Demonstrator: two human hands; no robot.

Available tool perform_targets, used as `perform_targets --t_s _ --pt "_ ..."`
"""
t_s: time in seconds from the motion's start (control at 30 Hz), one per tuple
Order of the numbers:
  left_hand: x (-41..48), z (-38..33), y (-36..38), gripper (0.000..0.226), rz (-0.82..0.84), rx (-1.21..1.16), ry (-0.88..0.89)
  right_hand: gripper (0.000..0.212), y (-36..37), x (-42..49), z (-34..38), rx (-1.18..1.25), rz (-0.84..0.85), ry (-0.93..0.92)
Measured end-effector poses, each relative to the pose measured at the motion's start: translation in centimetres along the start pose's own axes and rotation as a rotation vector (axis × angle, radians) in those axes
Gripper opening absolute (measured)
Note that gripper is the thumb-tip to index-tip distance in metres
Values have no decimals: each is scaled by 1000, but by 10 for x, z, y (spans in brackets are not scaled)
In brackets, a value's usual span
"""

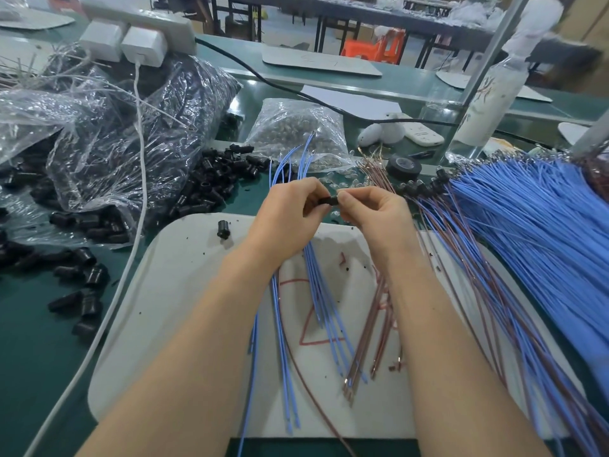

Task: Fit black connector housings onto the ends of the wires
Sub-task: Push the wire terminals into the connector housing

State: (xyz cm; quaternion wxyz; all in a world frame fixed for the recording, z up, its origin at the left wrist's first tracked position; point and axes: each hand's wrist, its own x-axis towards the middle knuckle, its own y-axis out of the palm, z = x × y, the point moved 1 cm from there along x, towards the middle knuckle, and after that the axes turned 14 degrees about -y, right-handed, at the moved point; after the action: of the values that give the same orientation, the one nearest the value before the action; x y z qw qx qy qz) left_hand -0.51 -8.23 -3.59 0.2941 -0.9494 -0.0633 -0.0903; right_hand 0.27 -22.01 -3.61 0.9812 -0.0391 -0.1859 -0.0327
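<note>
Black connector housing is held between your two hands, raised just above the far edge of the white mat at the middle of the green bench. Your left hand comes in from the lower left, forearm stretched across the mat, with thumb and curled fingers closed narrowly round the housing's left end. Your right hand meets it from the other side, wrist bent inward, its thumb and forefinger pinching tight at the housing's right end; whether a wire tip sits in that pinch cannot be told. Blue wires lie on the mat beneath your wrists and fan out beyond your left hand, with brown wires beside them under your right forearm. One spare housing stands alone on the mat near your left hand. Loose housings are heaped on the bench to the left, beside a clear plastic bag, and a thick bundle of blue wires spreads along the right.
</note>
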Motion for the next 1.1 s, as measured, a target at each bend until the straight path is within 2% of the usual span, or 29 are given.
perform_targets --t_s 0.17,0.33,0.6,0.83,0.87,0.9,1.0,1.07,1.1 --pt "1 2 0 10 -6 39 -14 15 4 -2 -3 41 -16 40" --pt "1 2 1 11 11 27 -52 19 5 2 -6 195 -70 132" --pt "1 1 3 17 56 -65 -99 18 5 3 -8 -45 61 36" --pt "3 2 -1 11 114 -139 -118 22 9 2 -5 352 31 258" --pt "4 3 1 11 96 -90 -116 22 10 2 -6 312 24 247" --pt "4 3 3 11 76 -27 -112 21 11 1 -7 166 34 195" --pt "5 3 10 9 21 82 -116 13 13 -2 -4 -425 65 -117" --pt "5 4 9 10 5 79 -117 12 15 -3 1 -513 46 -242" --pt "6 4 8 10 13 62 -109 11 15 -2 1 -496 49 -230"
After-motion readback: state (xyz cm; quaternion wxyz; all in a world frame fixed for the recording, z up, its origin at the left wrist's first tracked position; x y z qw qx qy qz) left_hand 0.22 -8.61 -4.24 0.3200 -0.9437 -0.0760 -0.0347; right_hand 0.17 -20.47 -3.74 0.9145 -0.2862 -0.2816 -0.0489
